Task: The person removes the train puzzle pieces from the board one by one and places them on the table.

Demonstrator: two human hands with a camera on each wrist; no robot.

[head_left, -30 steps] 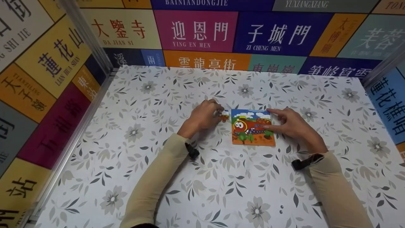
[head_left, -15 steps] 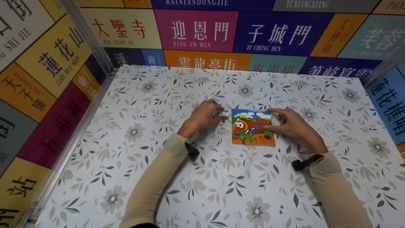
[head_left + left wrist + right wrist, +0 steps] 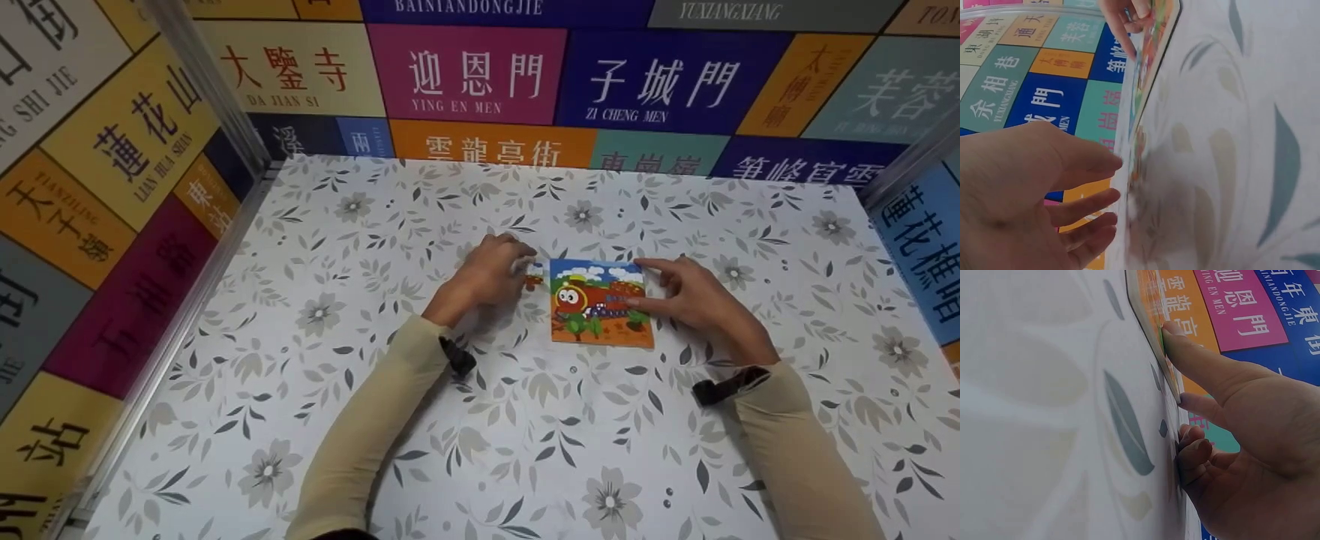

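A square wooden-edged picture board (image 3: 600, 319) lies flat on the table, printed with a red cartoon train under a blue sky. Left of it is a small loose printed piece (image 3: 534, 277), partly hidden by my left hand (image 3: 491, 271). That hand's fingers are loosely bent beside the piece; in the left wrist view they show nothing gripped. My right hand (image 3: 690, 292) is at the board's right side. Its thumb (image 3: 1190, 351) rests on the printed face and its index finger touches the upper right corner. The remaining right fingers are curled against the table.
A white sheet with grey leaves and flowers covers the table (image 3: 465, 450). Panels with large Chinese characters (image 3: 465, 75) form walls behind and at both sides. A metal frame post (image 3: 217, 82) stands at the back left corner.
My left index finger has reached slightly farther right over the small piece. My right hand and the board keep their places.
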